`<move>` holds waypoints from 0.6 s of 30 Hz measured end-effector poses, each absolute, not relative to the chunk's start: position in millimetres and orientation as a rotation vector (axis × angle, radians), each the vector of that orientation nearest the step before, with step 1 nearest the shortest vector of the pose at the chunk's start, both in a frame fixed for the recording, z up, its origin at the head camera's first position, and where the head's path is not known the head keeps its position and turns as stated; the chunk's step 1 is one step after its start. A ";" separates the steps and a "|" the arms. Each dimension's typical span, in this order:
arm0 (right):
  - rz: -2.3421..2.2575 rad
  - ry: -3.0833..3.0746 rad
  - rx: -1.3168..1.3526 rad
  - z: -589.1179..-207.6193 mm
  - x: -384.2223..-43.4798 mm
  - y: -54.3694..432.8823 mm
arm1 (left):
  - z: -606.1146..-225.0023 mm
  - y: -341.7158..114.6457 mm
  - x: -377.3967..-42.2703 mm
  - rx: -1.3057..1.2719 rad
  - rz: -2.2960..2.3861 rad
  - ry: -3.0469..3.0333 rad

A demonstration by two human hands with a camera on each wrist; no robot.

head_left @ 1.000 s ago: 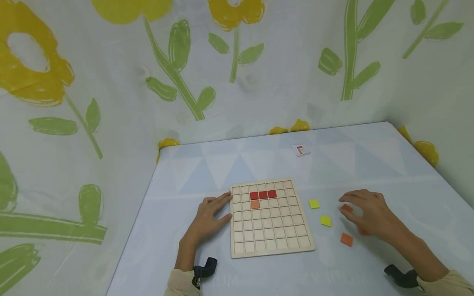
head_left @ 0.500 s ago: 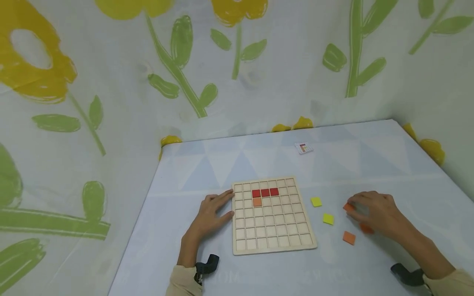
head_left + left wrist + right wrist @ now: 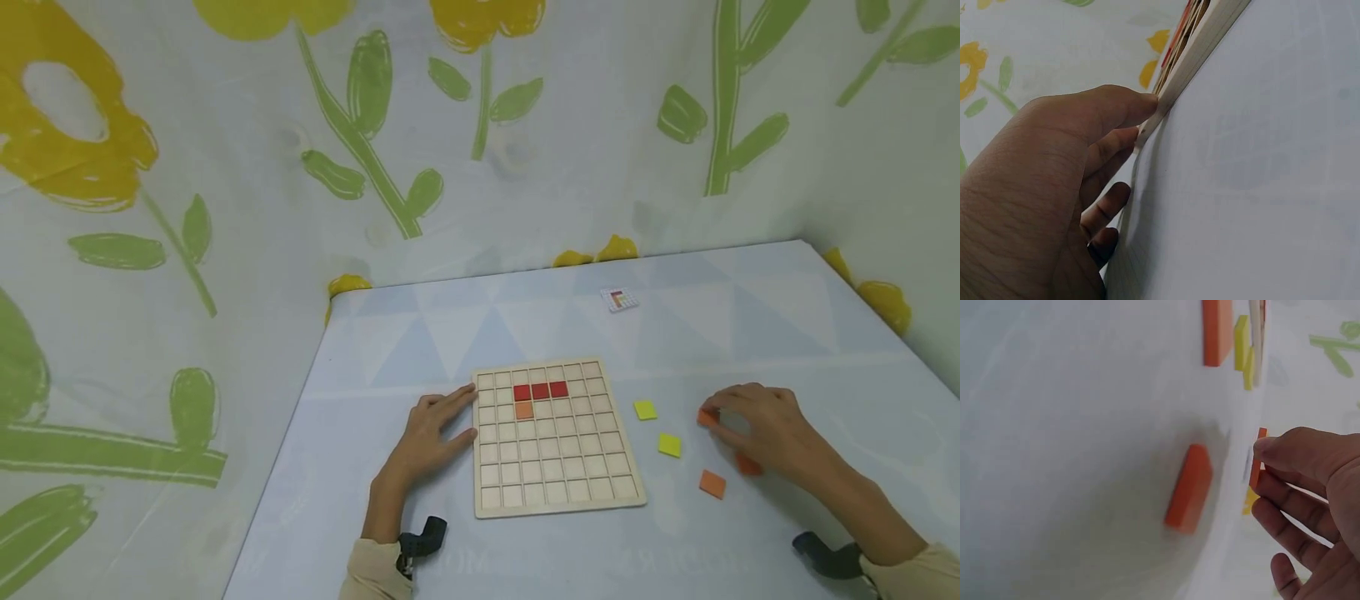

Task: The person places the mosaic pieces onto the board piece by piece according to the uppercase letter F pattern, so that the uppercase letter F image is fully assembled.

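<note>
A wooden grid board (image 3: pixel 558 492) lies on the table with a row of red tiles (image 3: pixel 540 391) and one orange tile (image 3: pixel 523 410) below its left end. My left hand (image 3: pixel 426 437) rests at the board's left edge, thumb and fingertips touching its side, fingers mostly straight. To the right of the board, my right hand (image 3: pixel 765 425) pinches an orange square tile (image 3: pixel 1257 459) between thumb and fingers. Beneath that hand lies another orange tile (image 3: pixel 1190 490), partly hidden in the head view. A third loose orange tile (image 3: pixel 712 483) sits nearer the front.
Two yellow tiles, one farther back (image 3: pixel 645 410) and one nearer (image 3: pixel 670 445), lie between the board and my right hand. A small pattern card (image 3: pixel 619 300) is at the back of the table. A flower-printed cloth (image 3: pixel 247 167) hangs behind.
My right hand has closed its thumb and fingers on the orange tile. My left hand stays at the board's edge. The head view has shifted slightly.
</note>
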State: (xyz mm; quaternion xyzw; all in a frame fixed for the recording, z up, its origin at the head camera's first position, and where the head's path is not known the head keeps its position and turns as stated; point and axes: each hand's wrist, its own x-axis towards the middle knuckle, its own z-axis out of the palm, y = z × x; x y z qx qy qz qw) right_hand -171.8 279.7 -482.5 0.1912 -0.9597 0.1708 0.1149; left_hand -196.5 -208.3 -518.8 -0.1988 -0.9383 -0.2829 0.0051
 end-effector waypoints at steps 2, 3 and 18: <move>0.529 -2.808 0.578 -479.9 -172.5 276.7 | -518.0 -208.6 -196.4 -0.620 -0.891 -2.938; 0.541 -2.800 0.590 -478.6 -173.3 275.0 | -517.7 -208.7 -196.4 -0.617 -0.890 -2.941; 0.574 -2.588 0.842 -464.9 -184.3 238.1 | -515.8 -207.6 -196.2 -0.616 -0.883 -2.960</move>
